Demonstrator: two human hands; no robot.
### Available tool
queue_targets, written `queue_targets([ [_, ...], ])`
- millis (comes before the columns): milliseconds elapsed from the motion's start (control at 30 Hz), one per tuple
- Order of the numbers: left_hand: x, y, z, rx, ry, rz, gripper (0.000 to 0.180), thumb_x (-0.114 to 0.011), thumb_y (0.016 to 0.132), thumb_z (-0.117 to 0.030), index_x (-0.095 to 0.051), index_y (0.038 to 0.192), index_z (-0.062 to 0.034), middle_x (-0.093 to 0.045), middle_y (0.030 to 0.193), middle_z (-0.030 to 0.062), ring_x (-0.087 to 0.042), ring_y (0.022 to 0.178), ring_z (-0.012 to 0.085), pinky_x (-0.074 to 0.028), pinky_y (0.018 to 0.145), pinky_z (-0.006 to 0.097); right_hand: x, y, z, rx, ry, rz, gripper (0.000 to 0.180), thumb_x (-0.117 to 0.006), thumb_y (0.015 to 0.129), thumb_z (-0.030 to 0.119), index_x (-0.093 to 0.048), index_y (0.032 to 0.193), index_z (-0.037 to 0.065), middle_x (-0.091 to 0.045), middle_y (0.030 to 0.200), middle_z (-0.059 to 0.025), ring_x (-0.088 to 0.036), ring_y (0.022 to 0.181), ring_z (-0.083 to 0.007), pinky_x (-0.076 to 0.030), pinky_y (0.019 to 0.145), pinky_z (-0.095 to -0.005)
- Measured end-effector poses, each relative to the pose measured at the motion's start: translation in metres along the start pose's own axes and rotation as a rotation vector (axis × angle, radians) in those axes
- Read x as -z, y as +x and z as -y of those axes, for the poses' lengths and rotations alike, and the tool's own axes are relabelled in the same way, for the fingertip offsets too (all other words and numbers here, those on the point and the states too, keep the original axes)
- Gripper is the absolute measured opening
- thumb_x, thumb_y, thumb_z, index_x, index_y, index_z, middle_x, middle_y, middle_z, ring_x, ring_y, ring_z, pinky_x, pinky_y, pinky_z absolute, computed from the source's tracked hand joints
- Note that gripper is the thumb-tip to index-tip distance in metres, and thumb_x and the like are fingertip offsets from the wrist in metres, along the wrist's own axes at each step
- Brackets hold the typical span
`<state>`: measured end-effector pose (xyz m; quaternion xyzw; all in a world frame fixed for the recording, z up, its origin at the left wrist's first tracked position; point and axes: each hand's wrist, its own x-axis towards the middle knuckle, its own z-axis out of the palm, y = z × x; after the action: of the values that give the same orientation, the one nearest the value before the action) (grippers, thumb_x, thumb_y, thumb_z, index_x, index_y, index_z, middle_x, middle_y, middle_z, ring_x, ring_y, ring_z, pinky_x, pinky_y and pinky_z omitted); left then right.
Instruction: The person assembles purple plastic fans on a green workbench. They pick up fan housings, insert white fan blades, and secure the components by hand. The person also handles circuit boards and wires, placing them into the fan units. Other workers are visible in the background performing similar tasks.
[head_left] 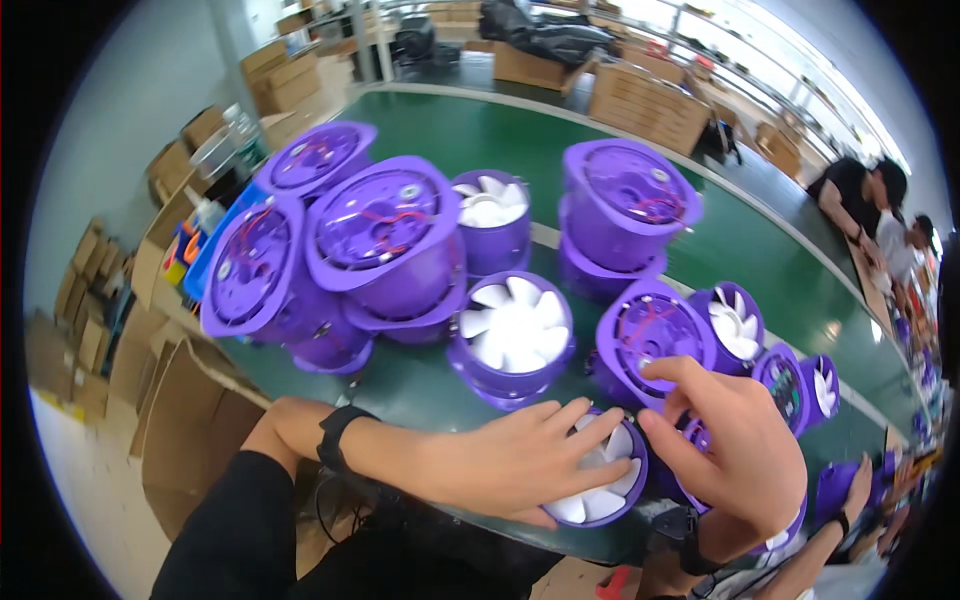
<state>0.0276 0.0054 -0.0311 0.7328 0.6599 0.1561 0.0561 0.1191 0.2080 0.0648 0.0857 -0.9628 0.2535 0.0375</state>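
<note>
My left hand (530, 455) reaches across the front of the table, fingers stretched out over a purple fan unit (632, 492) with white blades. Part of that unit is hidden under the hand. To its right, my right hand (740, 450) hovers with thumb and index finger apart and the other fingers curled; nothing shows between them. Its index fingertip is close to a purple housing (625, 345) with red wires, though I cannot tell whether they touch. Just beyond my left hand stands another purple fan (515, 325) with white blades facing up. More purple parts are partly hidden behind my right hand.
Stacked purple housings (385, 240) with red wiring crowd the left, beside a blue bin (220, 235). Another stack (625, 205) stands further back on the green conveyor belt (430, 125). Cardboard boxes (185, 425) line the left. Co-workers (860, 205) sit along the right; one's hand (858, 490) is near.
</note>
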Motion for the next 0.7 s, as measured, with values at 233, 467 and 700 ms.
queue_targets([
  [233,-0.030,-0.045,0.002,0.105,-0.127,-0.322,0.076,-0.079,0.078,-0.022,-0.043,0.142,-0.0036,-0.033,0.152,0.0287,-0.041,0.138,0.0457,-0.062,0.085,0.043,-0.020,0.011,0.021,-0.030,-0.050,0.128,0.067,-0.083,0.065,0.014,-0.062,0.127,0.001,-0.071,0.101,-0.0154,-0.071,0.095,-0.0279,-0.056,0.072,-0.0352],
  [467,0.023,-0.175,-0.016,0.194,-0.829,-0.217,0.024,-0.070,0.095,-0.021,-0.062,0.105,0.0003,-0.064,0.077,0.0077,-0.065,0.071,0.0234,-0.052,0.065,0.036,-0.038,0.034,0.035,-0.065,-0.067,0.410,0.059,-0.076,0.084,0.018,-0.058,0.137,0.001,-0.067,0.125,-0.0210,-0.066,0.111,-0.0348,-0.051,0.095,-0.0400],
  [700,0.011,-0.346,-0.048,1.353,-0.832,0.181,0.056,-0.053,0.104,-0.049,-0.069,0.097,0.0034,-0.071,0.080,0.0145,-0.068,0.072,0.0275,-0.053,0.066,0.039,-0.037,0.040,0.034,-0.164,-0.074,0.423,0.052,-0.075,0.090,0.021,-0.060,0.134,-0.001,-0.068,0.124,-0.0211,-0.066,0.113,-0.0313,-0.052,0.096,-0.0388],
])
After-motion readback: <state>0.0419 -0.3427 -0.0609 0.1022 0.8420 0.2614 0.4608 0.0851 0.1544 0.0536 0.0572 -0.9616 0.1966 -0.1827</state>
